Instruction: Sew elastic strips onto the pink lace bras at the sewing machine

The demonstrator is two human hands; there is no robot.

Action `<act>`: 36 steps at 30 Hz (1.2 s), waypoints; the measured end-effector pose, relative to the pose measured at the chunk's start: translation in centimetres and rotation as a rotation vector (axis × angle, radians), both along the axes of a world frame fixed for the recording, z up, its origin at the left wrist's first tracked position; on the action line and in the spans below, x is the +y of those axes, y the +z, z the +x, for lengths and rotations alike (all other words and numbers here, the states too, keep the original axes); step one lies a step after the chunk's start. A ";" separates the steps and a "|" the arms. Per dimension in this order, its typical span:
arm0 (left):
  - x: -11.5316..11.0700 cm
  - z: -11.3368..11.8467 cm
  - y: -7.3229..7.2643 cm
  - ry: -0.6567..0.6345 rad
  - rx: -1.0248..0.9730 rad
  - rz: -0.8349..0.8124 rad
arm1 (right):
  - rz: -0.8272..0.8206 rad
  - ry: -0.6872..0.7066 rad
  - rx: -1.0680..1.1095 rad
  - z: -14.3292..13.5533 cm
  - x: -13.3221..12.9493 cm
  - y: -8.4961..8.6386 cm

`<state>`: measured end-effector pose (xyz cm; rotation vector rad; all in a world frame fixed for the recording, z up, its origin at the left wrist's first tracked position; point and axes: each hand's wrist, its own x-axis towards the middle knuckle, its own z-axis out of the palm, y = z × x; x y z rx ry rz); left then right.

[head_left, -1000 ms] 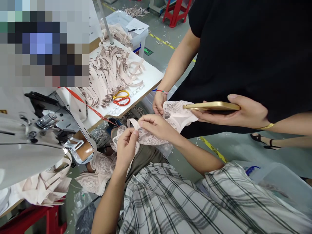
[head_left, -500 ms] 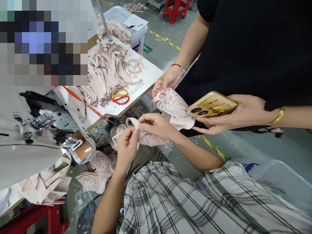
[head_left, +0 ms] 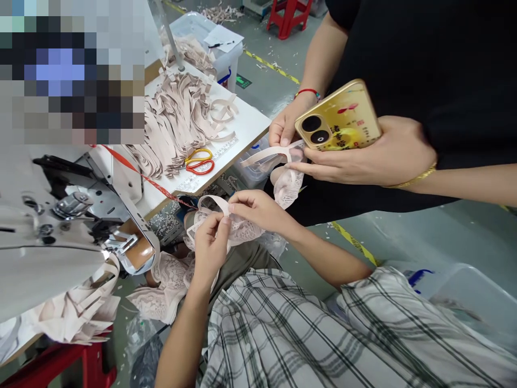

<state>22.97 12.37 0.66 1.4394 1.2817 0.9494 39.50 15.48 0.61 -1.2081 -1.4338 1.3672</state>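
A pale pink strap [head_left: 215, 203] curves up between my two hands, above a lace bra [head_left: 244, 230] on my lap. My left hand [head_left: 210, 240] pinches the strap between thumb and fingers. Closed on the same strap, my right hand [head_left: 258, 209] sits just beside it, fingertips almost touching the left thumb. Across from me a co-worker's hand [head_left: 288, 121] holds another lace bra [head_left: 287, 186] with a loose strap. The co-worker's other hand [head_left: 363, 153] grips a gold phone [head_left: 339, 116] and touches that bra too.
A sewing machine [head_left: 75, 207] stands at my left. On the white table [head_left: 250, 121] lie a heap of pink straps [head_left: 173, 118] and scissors [head_left: 200, 161]. More lace pieces [head_left: 161, 288] hang below the machine. Clear plastic bins [head_left: 468, 296] stand at right and behind the table.
The co-worker has lifted and tilted the phone, and has turned the other bra so its strap stretches toward the table. My hands have barely moved on the strap.
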 end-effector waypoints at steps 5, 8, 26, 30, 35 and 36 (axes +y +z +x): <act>-0.2 0.1 -0.3 -0.044 -0.029 -0.028 | -0.014 0.058 0.004 0.6 -0.3 -0.4; -1.0 -1.6 -3.4 -0.160 0.096 0.005 | 0.040 0.083 -0.201 1.7 -1.0 -2.2; 0.6 -4.8 -8.6 0.073 0.108 -0.121 | -0.251 0.075 0.138 0.8 -0.3 -7.1; 2.6 -2.0 -4.0 -0.092 -0.004 -0.118 | -0.137 0.035 0.052 0.3 0.6 -4.3; 4.7 -0.6 -1.3 -0.002 -0.112 -0.184 | 0.063 -0.097 -0.028 0.2 2.1 -2.2; 4.9 -0.4 -0.9 0.017 -0.125 -0.188 | 0.073 -0.111 -0.006 0.1 2.3 -2.0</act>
